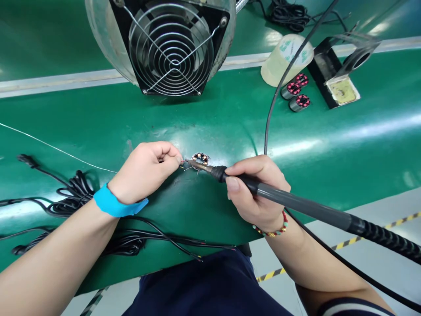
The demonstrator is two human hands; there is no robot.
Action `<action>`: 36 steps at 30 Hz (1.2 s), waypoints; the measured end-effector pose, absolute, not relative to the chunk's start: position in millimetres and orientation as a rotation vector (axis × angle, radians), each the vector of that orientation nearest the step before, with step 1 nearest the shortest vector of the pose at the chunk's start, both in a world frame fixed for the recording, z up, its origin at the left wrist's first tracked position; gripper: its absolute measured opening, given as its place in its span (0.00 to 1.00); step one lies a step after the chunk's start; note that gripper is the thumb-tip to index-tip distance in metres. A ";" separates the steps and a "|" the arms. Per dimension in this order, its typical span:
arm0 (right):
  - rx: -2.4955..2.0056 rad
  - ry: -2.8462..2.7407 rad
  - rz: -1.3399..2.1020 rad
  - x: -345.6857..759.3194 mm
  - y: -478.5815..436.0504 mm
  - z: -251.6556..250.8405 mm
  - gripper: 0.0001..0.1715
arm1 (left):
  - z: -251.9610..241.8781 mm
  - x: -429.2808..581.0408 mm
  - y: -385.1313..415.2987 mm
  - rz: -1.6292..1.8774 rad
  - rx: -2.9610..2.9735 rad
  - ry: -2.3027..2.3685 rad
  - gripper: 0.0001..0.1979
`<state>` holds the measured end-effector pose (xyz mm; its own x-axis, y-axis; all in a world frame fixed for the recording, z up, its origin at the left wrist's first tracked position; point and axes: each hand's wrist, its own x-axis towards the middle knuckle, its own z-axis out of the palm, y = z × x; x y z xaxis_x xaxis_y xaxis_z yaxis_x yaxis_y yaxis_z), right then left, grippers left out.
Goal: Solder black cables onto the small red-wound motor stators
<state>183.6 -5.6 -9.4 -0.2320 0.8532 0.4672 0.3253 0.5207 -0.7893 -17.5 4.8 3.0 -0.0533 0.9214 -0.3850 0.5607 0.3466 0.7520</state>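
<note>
My right hand point(259, 188) is closed around a soldering iron point(240, 177), its metal tip reaching left across the edge of a small ring-shaped motor stator point(205, 157) with copper windings. The stator lies on the green bench mat. Just left of it, my left hand point(149, 166) pinches thumb and forefinger together close to the iron's tip. A thin silver solder wire point(59, 144) runs in from the left and passes under this hand. Fine wire ends, one reddish, show at the fingertips; their exact contact with the tip is too small to tell.
A fan with a wire guard point(174, 61) stands behind the hands. Back right are a tape roll point(279, 61), several wound stators point(299, 102) and an iron stand point(329, 83) with a sponge. Bundled black cables point(74, 193) lie left; the iron's black cord point(271, 109) hangs at right.
</note>
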 end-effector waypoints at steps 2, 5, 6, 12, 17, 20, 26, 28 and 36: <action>-0.976 -1.809 0.679 183.6 -5.7 -9.5 0.02 | 2.8 -17.2 4.9 0.511 1.329 1.742 0.09; -0.961 -1.806 0.687 183.9 -5.9 -10.7 0.02 | 2.6 -17.1 4.9 0.508 1.330 1.753 0.09; -0.960 -1.796 0.698 184.1 -6.0 -11.4 0.01 | 2.6 -17.2 4.8 0.508 1.333 1.752 0.09; -0.929 -1.775 0.699 183.3 -3.8 -14.8 0.06 | 3.6 -17.3 5.1 0.493 1.336 1.750 0.09; -0.970 -1.862 0.911 177.4 -1.5 -17.2 0.16 | 4.9 -16.2 6.0 0.485 1.327 1.753 0.08; -0.962 -1.912 0.927 173.2 0.8 -20.2 0.17 | 4.6 -16.0 5.6 0.484 1.328 1.751 0.08; -0.978 -2.146 0.753 165.6 9.2 -28.0 0.18 | 3.2 -16.7 4.6 0.520 1.372 1.734 0.08; -0.985 -2.162 0.780 162.5 11.7 -31.0 0.21 | 2.4 -17.3 4.4 0.527 1.389 1.732 0.08; -0.932 -2.151 0.860 155.2 19.6 -40.6 0.23 | 1.7 -19.0 3.4 0.561 1.423 1.681 0.08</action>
<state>155.2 19.6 -40.6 -0.5488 0.7855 0.2861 0.3718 0.5359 -0.7581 -19.0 3.4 1.7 -0.0005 0.9507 -0.3100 0.5736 0.2542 0.7787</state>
